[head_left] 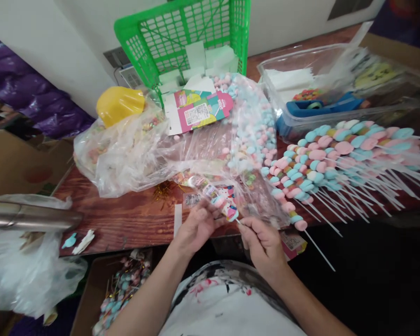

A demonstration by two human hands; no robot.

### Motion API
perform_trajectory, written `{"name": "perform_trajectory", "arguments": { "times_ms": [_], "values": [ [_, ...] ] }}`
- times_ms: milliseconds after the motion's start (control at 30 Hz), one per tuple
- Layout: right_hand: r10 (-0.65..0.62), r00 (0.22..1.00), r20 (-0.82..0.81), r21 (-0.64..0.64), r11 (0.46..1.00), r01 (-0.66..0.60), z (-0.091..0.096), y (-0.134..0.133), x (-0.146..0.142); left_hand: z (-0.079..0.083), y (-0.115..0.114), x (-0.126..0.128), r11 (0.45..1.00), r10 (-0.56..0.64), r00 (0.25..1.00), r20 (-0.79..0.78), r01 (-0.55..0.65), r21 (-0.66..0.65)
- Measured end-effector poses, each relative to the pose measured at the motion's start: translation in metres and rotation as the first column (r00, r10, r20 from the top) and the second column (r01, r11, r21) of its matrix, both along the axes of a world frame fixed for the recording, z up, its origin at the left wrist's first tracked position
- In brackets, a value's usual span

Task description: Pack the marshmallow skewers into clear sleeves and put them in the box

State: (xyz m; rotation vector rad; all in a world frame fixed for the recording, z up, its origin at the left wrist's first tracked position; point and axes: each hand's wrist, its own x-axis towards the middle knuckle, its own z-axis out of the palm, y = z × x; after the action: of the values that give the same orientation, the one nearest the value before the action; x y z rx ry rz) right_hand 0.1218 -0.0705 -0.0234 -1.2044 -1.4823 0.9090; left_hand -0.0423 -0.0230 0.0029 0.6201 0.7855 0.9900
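My left hand (196,226) is closed around a printed clear wrapper (215,193) that holds a marshmallow skewer (227,210). My right hand (261,242) pinches the thin white stick at the skewer's lower end. Both hands meet at the near edge of the wooden table (126,219). A pile of finished pink, blue and white marshmallow skewers (336,158) lies to the right, sticks pointing right and down.
A clear bag of loose marshmallows (252,126) and another bag (126,154) with a yellow scoop (121,105) lie behind. A green basket (182,32), a clear bin (336,84), a metal cylinder (28,217) and a box of wrapped skewers (122,284) surround me.
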Motion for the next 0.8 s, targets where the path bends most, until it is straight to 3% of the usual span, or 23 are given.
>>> {"name": "perform_trajectory", "arguments": {
  "times_ms": [100, 167, 267, 333, 400, 467, 567, 633, 700, 800],
  "values": [
    [0.135, 0.980, -0.148, -0.147, 0.977, -0.156, 0.001, -0.003, -0.008, 0.010, 0.008, 0.008, 0.998, 0.046, 0.990, 0.136, -0.050, 0.027],
    [0.141, 0.976, -0.166, -0.183, 0.968, -0.171, 0.000, -0.004, -0.012, 0.013, 0.012, 0.013, 0.991, 0.119, 0.985, 0.124, -0.126, 0.052],
    [0.094, 0.995, 0.017, -0.041, 0.995, -0.094, 0.000, -0.004, -0.015, 0.011, 0.011, 0.015, 0.985, 0.157, 0.984, 0.080, -0.162, 0.059],
    [0.059, 0.987, 0.150, 0.098, 0.992, -0.074, 0.000, -0.006, -0.018, 0.008, 0.008, 0.017, 0.991, 0.127, 0.988, 0.090, -0.129, 0.019],
    [0.033, 0.984, 0.176, 0.152, 0.987, -0.060, 0.001, -0.006, -0.022, 0.005, 0.003, 0.020, 0.996, 0.085, 0.989, 0.124, -0.083, -0.023],
    [0.024, 0.997, 0.077, 0.080, 0.996, -0.030, 0.001, -0.004, -0.025, 0.003, -0.001, 0.023, 0.996, 0.075, 0.986, 0.146, -0.067, -0.059],
    [-0.002, 0.980, -0.200, -0.172, 0.985, -0.033, 0.000, 0.003, -0.024, -0.001, -0.005, 0.026, 0.988, 0.125, 0.983, 0.132, -0.110, -0.110],
    [-0.029, 0.952, -0.305, -0.275, 0.960, -0.059, -0.003, 0.008, -0.019, -0.005, -0.006, 0.024, 0.986, 0.151, 0.987, 0.056, -0.147, -0.080],
    [-0.040, 0.944, -0.327, -0.304, 0.950, -0.066, -0.005, 0.012, -0.014, -0.008, -0.007, 0.019, 0.982, 0.188, 0.972, -0.137, -0.185, 0.035],
    [-0.051, 0.938, -0.341, -0.326, 0.943, -0.067, -0.005, 0.012, -0.009, -0.007, -0.007, 0.009, 0.951, 0.265, 0.828, -0.495, -0.138, 0.277]
  ]
}}
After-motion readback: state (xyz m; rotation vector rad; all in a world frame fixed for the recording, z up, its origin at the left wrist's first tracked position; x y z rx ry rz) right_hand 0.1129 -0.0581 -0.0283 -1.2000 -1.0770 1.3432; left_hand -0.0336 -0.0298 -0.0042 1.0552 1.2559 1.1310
